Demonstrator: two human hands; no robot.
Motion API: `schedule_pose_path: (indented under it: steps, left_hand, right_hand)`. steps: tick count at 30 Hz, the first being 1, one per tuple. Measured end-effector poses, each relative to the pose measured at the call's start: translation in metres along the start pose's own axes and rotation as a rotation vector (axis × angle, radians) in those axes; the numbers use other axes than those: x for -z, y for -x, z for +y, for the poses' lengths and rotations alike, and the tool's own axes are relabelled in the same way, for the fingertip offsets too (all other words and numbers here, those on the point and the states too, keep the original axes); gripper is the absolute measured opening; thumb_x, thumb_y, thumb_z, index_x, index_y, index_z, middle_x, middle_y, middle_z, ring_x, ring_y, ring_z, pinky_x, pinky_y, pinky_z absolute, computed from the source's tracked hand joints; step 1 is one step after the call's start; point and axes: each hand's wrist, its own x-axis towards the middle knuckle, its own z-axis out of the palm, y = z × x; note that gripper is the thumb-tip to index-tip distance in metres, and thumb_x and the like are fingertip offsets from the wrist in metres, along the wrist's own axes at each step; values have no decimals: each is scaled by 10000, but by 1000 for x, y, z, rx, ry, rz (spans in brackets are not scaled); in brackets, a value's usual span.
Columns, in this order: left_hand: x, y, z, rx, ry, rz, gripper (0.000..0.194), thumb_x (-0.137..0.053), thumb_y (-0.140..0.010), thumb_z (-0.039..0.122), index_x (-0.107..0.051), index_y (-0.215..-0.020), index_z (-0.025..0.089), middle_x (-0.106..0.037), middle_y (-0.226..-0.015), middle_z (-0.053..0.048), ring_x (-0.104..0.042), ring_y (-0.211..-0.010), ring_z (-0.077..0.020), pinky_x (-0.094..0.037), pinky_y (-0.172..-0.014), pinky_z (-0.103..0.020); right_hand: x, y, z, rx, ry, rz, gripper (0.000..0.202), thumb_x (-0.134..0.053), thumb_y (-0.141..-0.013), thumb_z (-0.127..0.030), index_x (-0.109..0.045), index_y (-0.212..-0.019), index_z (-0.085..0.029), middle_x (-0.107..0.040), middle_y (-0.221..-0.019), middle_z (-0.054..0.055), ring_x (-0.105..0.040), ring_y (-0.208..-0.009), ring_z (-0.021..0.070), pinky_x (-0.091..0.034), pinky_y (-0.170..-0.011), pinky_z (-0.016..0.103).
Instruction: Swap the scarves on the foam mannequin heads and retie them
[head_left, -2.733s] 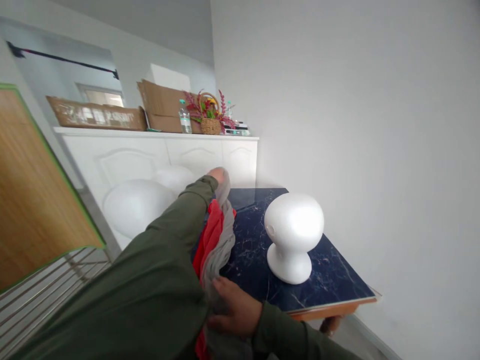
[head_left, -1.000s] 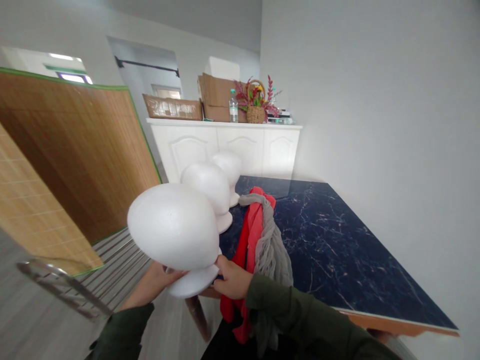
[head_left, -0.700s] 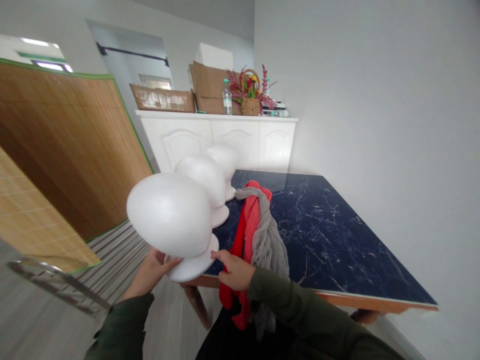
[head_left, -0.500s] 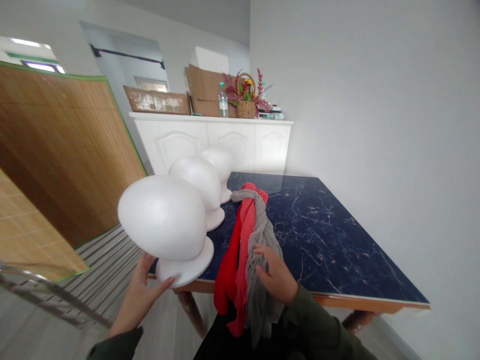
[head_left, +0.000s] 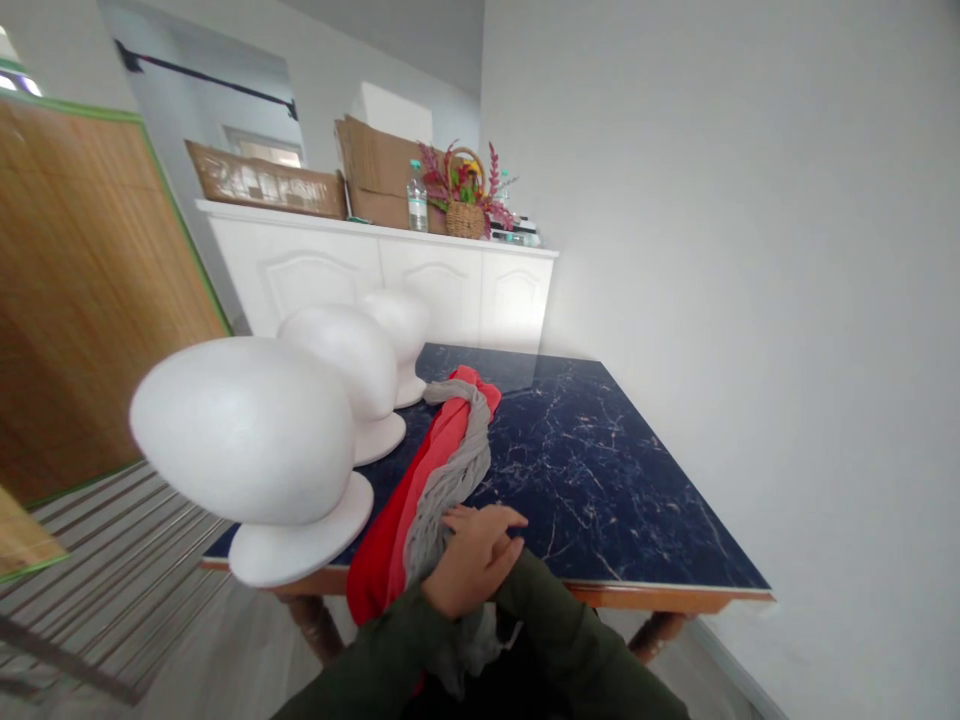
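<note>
My left hand point(head_left: 469, 565) has crossed over in front of my right hand, its fingers at the cuff of my dark green right sleeve point(head_left: 525, 585). Mostly covered by it, my right hand point(head_left: 453, 516) shows only stretched fingertips over a grey cloth point(head_left: 446, 487). That cloth lies lengthwise beside a pink cloth point(head_left: 427, 462) and a red cloth point(head_left: 373, 555); their lower ends hang over the table's front edge. To the left stand three smooth white foam heads on round bases: the near one point(head_left: 244, 430), the middle one point(head_left: 349, 350) and the far one point(head_left: 401, 315).
The dark blue marbled table point(head_left: 600, 460) has a wooden edge. Behind it a white cabinet point(head_left: 322, 270) carries cardboard boxes point(head_left: 390, 165), a bottle point(head_left: 417, 197) and a flower basket point(head_left: 465, 218). Metal rails point(head_left: 135, 560) and a bamboo mat point(head_left: 82, 290) are at left.
My left hand has left the near foam head's base and moved right, over my right hand. The view has swung right, so everything sits farther left.
</note>
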Motion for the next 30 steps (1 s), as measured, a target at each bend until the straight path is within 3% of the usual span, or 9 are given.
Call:
schedule_pose_path:
  steps: [2,3,6,8,14,30]
  left_hand:
    - [-9,-30,-9,31,-6,-1,321,-402,-836,258,-561,-1103,179,-609,-1102,-84,-538,-1064,-216,-407,-960,-399]
    - [-15,-38,-17,44,-25,-14,312,-389,-850,264,-565,-1089,168,-608,-1103,-91,-537,-1066,-212,-404,-962,-397]
    - [-31,-40,-38,25,-152,-75,290,-416,-845,238,-568,-1082,167,-580,-1160,-98,-504,-1116,-216,-363,-996,-419]
    - [-38,-34,-45,-18,-249,-90,316,-446,-827,211,-548,-1125,180,-525,-1246,-98,-449,-1183,-231,-311,-1031,-446]
    - [-39,-28,-40,-11,-306,-119,342,-440,-830,204,-527,-1160,187,-500,-1286,-93,-424,-1216,-229,-304,-1040,-453]
    - [-41,-25,-44,-10,-298,-116,359,-429,-838,211,-508,-1188,197,-481,-1310,-80,-396,-1240,-234,-291,-1051,-458]
  right_hand:
    - [21,11,15,6,-21,84,355,-309,-839,-128,-651,-931,-158,-648,-1075,47,-533,-1105,101,-422,-930,288]
    - [32,20,22,-10,-13,126,348,-335,-825,-114,-631,-1007,-103,-646,-1073,84,-553,-1081,129,-378,-975,315]
    - [60,47,39,-157,113,254,338,-402,-789,-82,-635,-1032,-119,-643,-1061,138,-584,-1028,221,-430,-936,447]
    - [67,60,43,-230,229,280,337,-412,-780,-83,-640,-1022,-135,-636,-1066,134,-573,-1035,229,-423,-949,457]
    - [57,64,32,-213,431,225,356,-418,-751,-72,-638,-1013,-170,-612,-1083,106,-517,-1086,229,-383,-992,456]
    - [52,67,36,-204,495,235,390,-413,-755,-77,-584,-1094,-168,-601,-1118,103,-510,-1109,240,-397,-982,461]
